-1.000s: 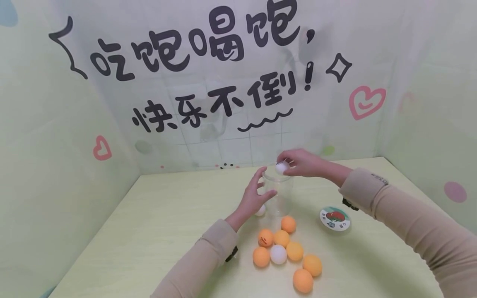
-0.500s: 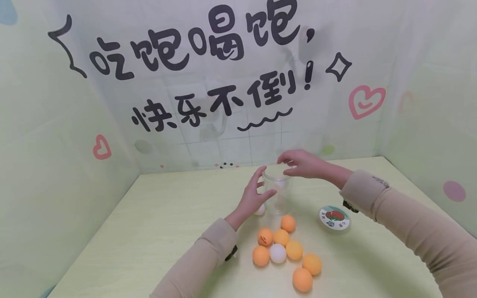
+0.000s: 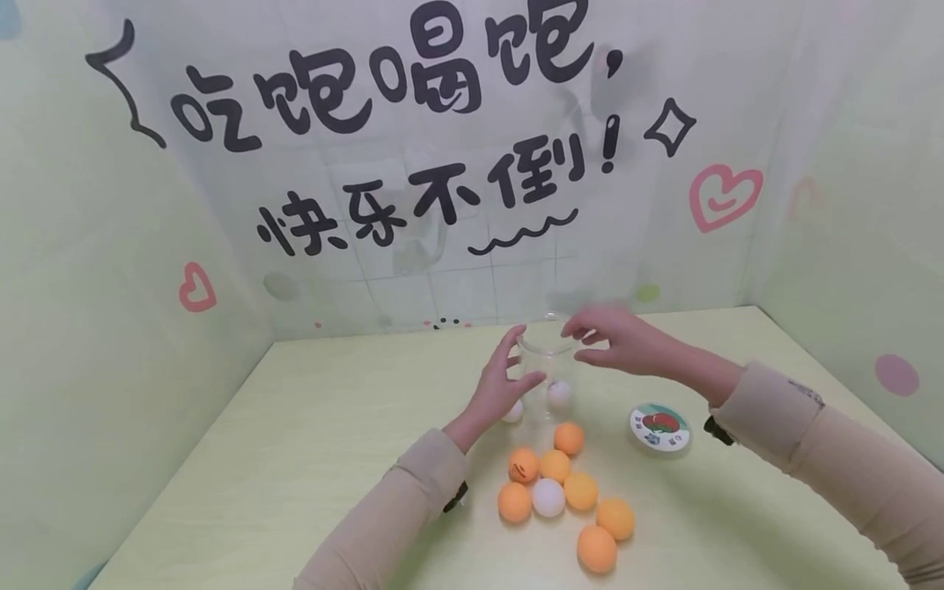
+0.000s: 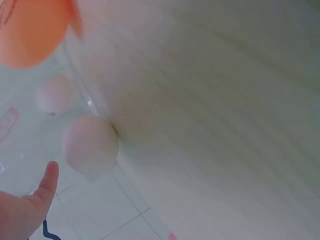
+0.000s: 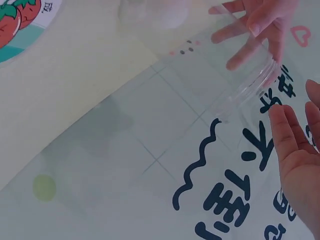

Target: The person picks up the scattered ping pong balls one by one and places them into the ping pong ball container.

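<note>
A clear plastic jar (image 3: 547, 365) stands upright on the table, its mouth uncovered. My left hand (image 3: 496, 392) holds its left side, thumb in front and fingers round behind, as the right wrist view also shows. Low inside the jar is a white ping-pong ball (image 3: 560, 396). Another white ping-pong ball (image 4: 91, 145) sits outside, against the jar, partly hidden by the left hand in the head view. At the right of the rim, my right hand (image 3: 625, 342) hovers with loosely bent fingers and nothing in them.
Several orange ping-pong balls (image 3: 581, 491) and one white ball (image 3: 548, 497) lie grouped in front of the jar. To its right rests a round lid (image 3: 660, 428) with a tomato picture. A printed curtain (image 3: 442, 279) hangs behind the table's back edge.
The right hand has let go of a white ping-pong ball, which dropped into the jar. That hand has since drawn slightly right. The left hand has kept its place on the jar.
</note>
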Demonstrator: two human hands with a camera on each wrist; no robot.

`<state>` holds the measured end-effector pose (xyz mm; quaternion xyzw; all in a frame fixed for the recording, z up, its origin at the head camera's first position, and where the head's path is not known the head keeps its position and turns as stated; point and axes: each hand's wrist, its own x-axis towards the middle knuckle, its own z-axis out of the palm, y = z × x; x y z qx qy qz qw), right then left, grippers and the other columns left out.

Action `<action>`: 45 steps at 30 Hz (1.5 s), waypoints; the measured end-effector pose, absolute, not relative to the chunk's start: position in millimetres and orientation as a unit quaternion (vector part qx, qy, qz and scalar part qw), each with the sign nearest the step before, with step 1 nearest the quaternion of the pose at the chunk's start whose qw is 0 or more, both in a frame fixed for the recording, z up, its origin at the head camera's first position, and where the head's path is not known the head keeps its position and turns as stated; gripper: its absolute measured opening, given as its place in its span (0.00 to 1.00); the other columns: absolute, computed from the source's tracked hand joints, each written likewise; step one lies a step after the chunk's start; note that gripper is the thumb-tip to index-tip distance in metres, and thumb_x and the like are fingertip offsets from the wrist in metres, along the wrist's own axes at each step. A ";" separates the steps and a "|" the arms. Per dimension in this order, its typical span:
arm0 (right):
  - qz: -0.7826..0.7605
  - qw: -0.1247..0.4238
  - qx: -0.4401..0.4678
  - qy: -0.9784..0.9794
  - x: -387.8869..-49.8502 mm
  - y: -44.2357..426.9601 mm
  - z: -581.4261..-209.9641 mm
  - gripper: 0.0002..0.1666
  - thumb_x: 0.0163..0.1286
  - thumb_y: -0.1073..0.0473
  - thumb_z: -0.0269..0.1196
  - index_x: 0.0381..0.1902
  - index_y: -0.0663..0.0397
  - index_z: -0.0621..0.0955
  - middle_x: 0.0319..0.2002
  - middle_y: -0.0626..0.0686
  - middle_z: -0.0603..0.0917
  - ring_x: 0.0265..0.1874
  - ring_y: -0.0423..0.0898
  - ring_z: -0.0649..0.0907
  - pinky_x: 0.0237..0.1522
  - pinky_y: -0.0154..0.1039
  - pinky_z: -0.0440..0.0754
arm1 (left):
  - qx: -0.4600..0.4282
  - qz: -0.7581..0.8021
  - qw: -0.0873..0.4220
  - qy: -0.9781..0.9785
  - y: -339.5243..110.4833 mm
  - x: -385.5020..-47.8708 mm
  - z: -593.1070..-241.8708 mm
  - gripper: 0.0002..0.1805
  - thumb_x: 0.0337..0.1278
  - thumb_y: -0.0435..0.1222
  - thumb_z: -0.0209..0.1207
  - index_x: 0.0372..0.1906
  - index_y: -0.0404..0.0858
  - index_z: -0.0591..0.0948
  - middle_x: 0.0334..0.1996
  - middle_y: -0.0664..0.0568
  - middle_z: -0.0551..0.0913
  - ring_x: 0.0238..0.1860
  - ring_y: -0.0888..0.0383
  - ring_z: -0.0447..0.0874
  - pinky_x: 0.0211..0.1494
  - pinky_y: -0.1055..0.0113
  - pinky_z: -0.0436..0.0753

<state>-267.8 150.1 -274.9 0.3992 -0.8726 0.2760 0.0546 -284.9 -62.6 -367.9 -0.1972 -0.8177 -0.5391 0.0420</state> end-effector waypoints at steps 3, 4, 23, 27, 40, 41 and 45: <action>0.267 0.041 0.412 -0.870 -257.3 151.5 -283.9 0.16 0.58 0.68 0.63 0.45 0.64 0.77 0.42 0.57 0.80 0.42 0.52 0.80 0.44 0.42 0.82 | -0.198 -0.539 0.043 -0.818 -63.2 -285.3 -367.8 0.41 0.53 0.37 0.62 0.69 0.51 0.54 0.67 0.45 0.58 0.60 0.42 0.67 0.49 0.60 0.81; 0.266 0.035 0.416 -0.869 -254.6 151.6 -287.6 0.16 0.58 0.68 0.63 0.45 0.63 0.77 0.42 0.56 0.80 0.42 0.51 0.80 0.44 0.42 0.82 | -0.200 -0.539 0.043 -0.817 -63.5 -285.6 -367.8 0.40 0.53 0.37 0.62 0.69 0.51 0.54 0.68 0.45 0.57 0.60 0.41 0.67 0.49 0.60 0.81; 0.210 0.021 0.498 -0.841 -244.9 143.4 -372.4 0.17 0.55 0.69 0.64 0.44 0.62 0.78 0.45 0.55 0.79 0.45 0.50 0.78 0.48 0.44 0.79 | -0.206 -0.537 0.040 -0.817 -64.4 -286.3 -371.0 0.40 0.54 0.38 0.62 0.69 0.52 0.54 0.68 0.46 0.57 0.60 0.41 0.67 0.48 0.59 0.81; 0.205 0.029 0.501 -0.841 -245.5 143.4 -378.2 0.14 0.54 0.69 0.65 0.41 0.59 0.79 0.43 0.54 0.78 0.41 0.47 0.78 0.45 0.40 0.80 | -0.206 -0.538 0.038 -0.816 -64.9 -285.9 -370.6 0.40 0.54 0.38 0.61 0.69 0.52 0.54 0.67 0.45 0.57 0.60 0.41 0.67 0.49 0.59 0.81; 0.209 -0.011 0.440 -0.873 -247.4 148.0 -383.3 0.14 0.54 0.67 0.65 0.41 0.59 0.78 0.38 0.49 0.78 0.34 0.41 0.75 0.38 0.35 0.78 | -0.206 -0.541 0.040 -0.814 -65.0 -285.5 -370.7 0.40 0.54 0.38 0.61 0.69 0.51 0.54 0.67 0.43 0.57 0.59 0.40 0.68 0.49 0.58 0.81; 0.210 -0.017 0.434 -0.876 -247.6 148.2 -383.3 0.15 0.54 0.67 0.65 0.41 0.59 0.77 0.38 0.49 0.78 0.33 0.40 0.74 0.37 0.34 0.77 | -0.208 -0.541 0.040 -0.814 -65.0 -285.4 -370.5 0.40 0.54 0.38 0.61 0.69 0.50 0.54 0.67 0.43 0.57 0.59 0.40 0.68 0.49 0.59 0.81; 0.216 -0.028 0.422 -0.880 -248.5 149.1 -383.5 0.16 0.55 0.66 0.65 0.42 0.60 0.77 0.37 0.48 0.77 0.31 0.40 0.73 0.35 0.32 0.77 | -0.210 -0.542 0.042 -0.813 -65.4 -285.3 -369.6 0.40 0.54 0.38 0.61 0.69 0.51 0.54 0.67 0.43 0.58 0.59 0.40 0.68 0.48 0.59 0.81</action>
